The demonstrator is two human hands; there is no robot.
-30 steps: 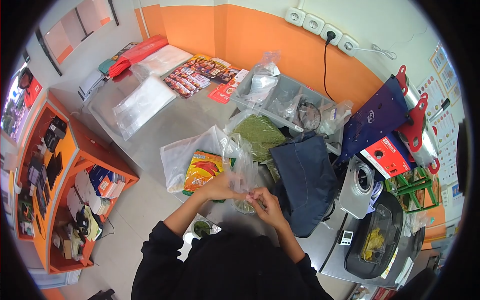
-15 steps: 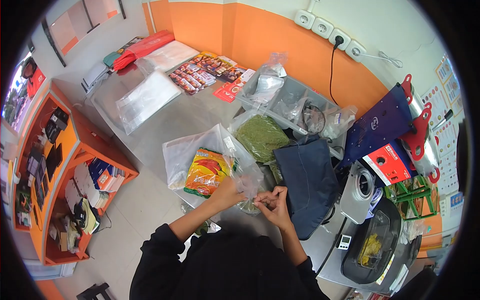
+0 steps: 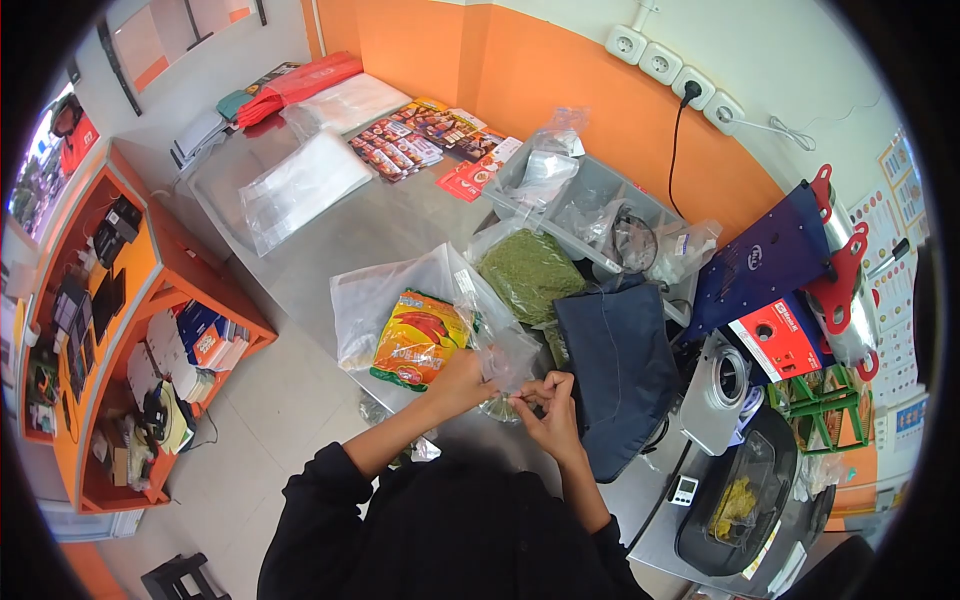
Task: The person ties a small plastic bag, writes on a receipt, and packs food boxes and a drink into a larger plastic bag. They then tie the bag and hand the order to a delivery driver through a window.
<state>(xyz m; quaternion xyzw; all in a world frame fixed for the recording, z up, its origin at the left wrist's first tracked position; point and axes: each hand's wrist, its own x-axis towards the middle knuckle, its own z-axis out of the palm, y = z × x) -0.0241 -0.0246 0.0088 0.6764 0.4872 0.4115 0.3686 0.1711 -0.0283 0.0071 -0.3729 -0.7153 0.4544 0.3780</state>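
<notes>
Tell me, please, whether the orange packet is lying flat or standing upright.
Flat: the orange packet lies with its printed front facing up, near the left hand.

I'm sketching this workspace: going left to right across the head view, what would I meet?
Orange counter, flat plastic bags, orange packet, right hand, dark blue bag, white timer, red box.

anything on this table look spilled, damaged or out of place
I see no spill or damage. Only the grey divided bin looks untidy: clear plastic bags stick out past its rim.
</notes>
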